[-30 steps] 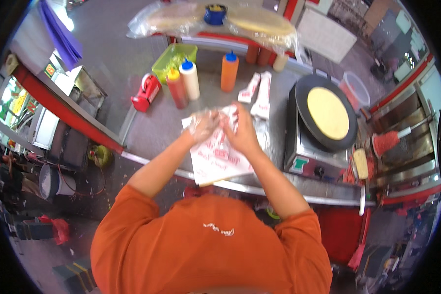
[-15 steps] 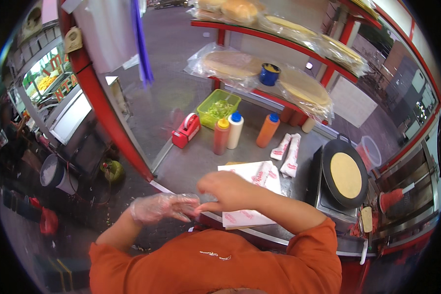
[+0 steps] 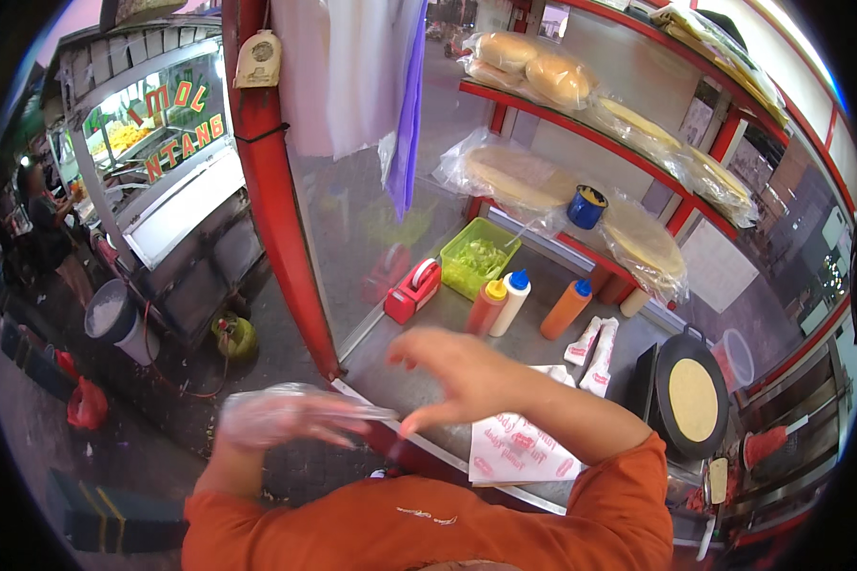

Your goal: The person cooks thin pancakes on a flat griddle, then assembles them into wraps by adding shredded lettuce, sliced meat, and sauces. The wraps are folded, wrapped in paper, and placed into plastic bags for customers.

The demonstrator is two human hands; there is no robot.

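My left hand [image 3: 281, 417], in a clear plastic glove, is held in front of my chest with its fingers stretched out. The loose glove tip reaches toward my right hand [image 3: 452, 381]. This bare hand is open, thumb and fingers apart, just right of the glove and above the counter's front edge. Any contact between the two is too blurred to tell. Partly under my right forearm lie printed white paper sheets [image 3: 516, 455]. Beyond that arm are two paper-wrapped rolls [image 3: 599, 357]. To the right, a round flatbread [image 3: 693, 400] lies in a black pan [image 3: 664, 419].
On the counter stand a red tape dispenser [image 3: 413, 292], a green basket [image 3: 509, 257] of shredded lettuce, and sauce bottles [image 3: 567, 312]. Bagged flatbreads [image 3: 643, 243], a blue cup [image 3: 587, 207] and buns [image 3: 557, 78] sit on red shelves. A red post [image 3: 276, 200] rises at left.
My right hand's fingers have spread and drawn back from the left hand, which has moved slightly left. The view has swung left, so the counter appears farther right.
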